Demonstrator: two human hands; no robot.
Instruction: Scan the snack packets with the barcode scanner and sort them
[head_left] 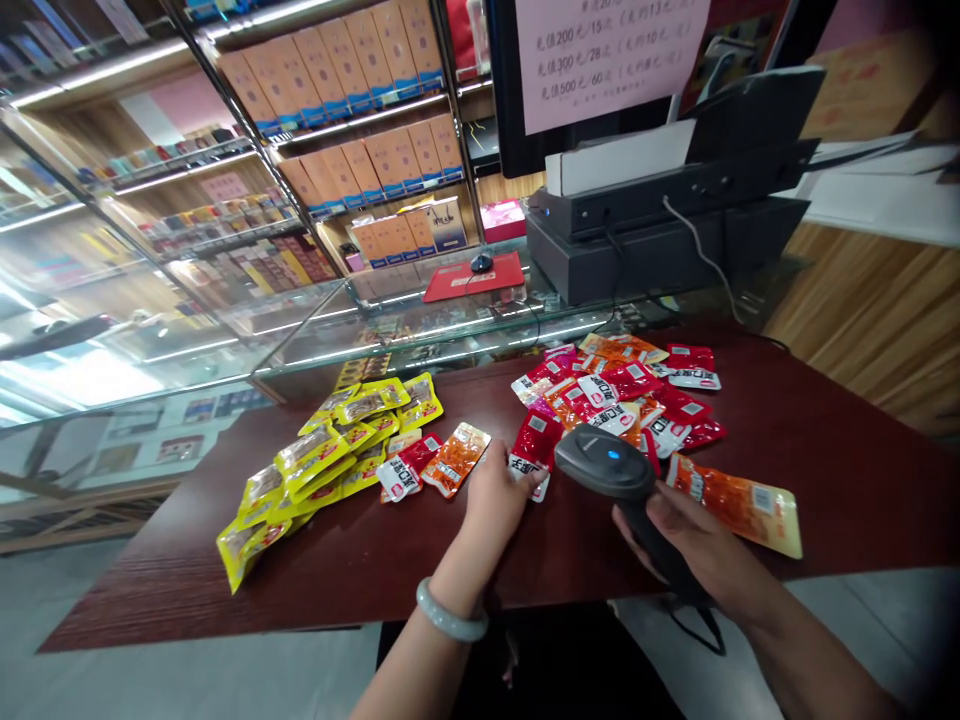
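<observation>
My right hand (pixel 686 535) is wrapped round the handle of a dark grey barcode scanner (pixel 604 462), which shows a blue light on top. The scanner's head points left, over the table. In my left hand (pixel 499 492) the lower end of a red and white snack packet (pixel 538 435) is pinched, just left of the scanner. An orange snack packet (pixel 457 458) lies against the left side of that hand, beside another red and white packet (pixel 411 465). Right of the scanner is a larger orange packet (pixel 750 505), partly hidden by my right hand.
Yellow snack packets (pixel 315 455) form a pile at the left of the dark red table (pixel 360 560). Red and orange packets (pixel 615 390) are heaped at the back right. Behind stand a glass counter (pixel 315 330), a mouse (pixel 481 263) on a red mat, a printer (pixel 667 190) and a monitor.
</observation>
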